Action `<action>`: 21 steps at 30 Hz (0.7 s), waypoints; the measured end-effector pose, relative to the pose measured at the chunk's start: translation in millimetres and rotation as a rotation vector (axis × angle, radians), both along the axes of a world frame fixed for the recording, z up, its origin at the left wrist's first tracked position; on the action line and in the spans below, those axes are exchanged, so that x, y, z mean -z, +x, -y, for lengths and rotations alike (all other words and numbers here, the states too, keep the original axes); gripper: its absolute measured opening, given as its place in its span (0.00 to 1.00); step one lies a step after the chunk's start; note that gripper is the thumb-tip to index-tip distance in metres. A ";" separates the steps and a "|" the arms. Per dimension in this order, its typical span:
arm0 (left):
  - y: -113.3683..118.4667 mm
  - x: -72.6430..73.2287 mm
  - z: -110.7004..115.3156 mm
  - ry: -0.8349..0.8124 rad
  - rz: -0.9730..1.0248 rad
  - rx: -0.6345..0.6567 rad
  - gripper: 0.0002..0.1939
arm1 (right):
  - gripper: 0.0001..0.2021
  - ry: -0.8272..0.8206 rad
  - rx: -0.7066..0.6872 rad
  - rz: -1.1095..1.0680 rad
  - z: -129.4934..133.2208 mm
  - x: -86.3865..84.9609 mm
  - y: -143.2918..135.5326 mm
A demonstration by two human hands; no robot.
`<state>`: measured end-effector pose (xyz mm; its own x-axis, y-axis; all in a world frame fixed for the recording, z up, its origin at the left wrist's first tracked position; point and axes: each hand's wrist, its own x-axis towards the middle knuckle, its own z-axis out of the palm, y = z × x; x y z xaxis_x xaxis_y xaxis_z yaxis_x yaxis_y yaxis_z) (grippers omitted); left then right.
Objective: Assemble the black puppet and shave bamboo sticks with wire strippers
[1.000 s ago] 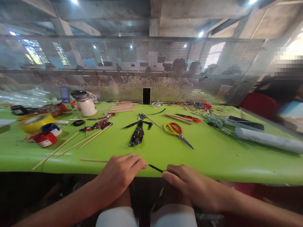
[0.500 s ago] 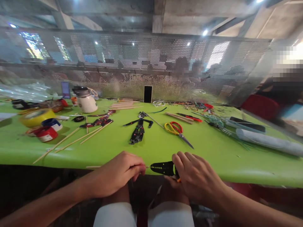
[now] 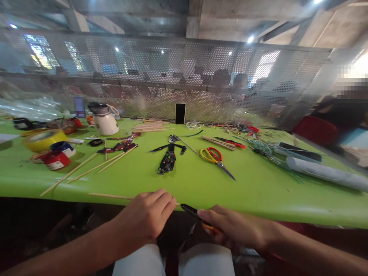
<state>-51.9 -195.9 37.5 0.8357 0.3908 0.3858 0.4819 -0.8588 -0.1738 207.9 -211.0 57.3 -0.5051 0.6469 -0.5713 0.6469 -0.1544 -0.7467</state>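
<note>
Our left hand (image 3: 146,218) still pinches the thin stick (image 3: 110,196) lying along the bench (image 3: 258,188) edge. Our right hand (image 3: 230,226) grips the pliers (image 3: 191,211), now turned edge-on and lower than a moment ago, tip just beside the stick's end.

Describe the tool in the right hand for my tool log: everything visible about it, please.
The tool is a flat, black, plier-like cutter with an orange grip part showing under the fingers. The right hand is closed around its handle end at the near edge of the green table. Its dark nose points left and slightly up, toward the end of the thin wooden stick held by the left hand. Whether they touch cannot be told.
</note>
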 end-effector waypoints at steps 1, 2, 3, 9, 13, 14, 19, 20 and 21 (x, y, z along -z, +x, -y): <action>0.2 0.9 1.4 0.033 -0.009 -0.002 0.10 | 0.25 -0.083 0.015 -0.003 -1.7 0.3 0.1; 0.2 2.0 2.6 0.053 -0.013 -0.009 0.10 | 0.25 -0.108 0.008 -0.006 -2.7 0.2 -0.2; -0.1 3.1 3.6 0.058 -0.015 -0.018 0.10 | 0.25 -0.061 -0.014 -0.014 -2.6 -0.1 -0.6; -3.3 3.4 4.0 -0.245 0.009 -0.111 0.10 | 0.18 0.759 -0.145 0.287 14.9 12.8 -0.8; -7.1 -1.4 3.1 -0.455 0.064 -0.136 0.10 | 0.17 1.245 -0.149 0.541 21.9 33.6 0.5; -8.3 -3.1 3.0 -0.508 0.079 -0.136 0.11 | 0.17 1.327 -0.153 0.579 21.6 35.5 0.2; -9.0 -16.7 -0.1 -0.887 0.110 -0.110 0.16 | 0.19 1.600 -0.225 0.645 17.9 26.5 -1.2; -7.6 -19.7 -1.1 -0.971 0.105 -0.117 0.17 | 0.20 1.624 -0.246 0.647 17.6 24.3 -1.1; -6.0 -22.4 -2.1 -1.043 0.101 -0.123 0.17 | 0.21 1.639 -0.261 0.646 17.4 22.8 -1.1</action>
<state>-57.9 -193.8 59.9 0.7508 0.6488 -0.1244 0.5465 -0.5043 0.6686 206.8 -228.4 34.5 -0.6557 0.6504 0.3835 0.7550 0.5595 0.3419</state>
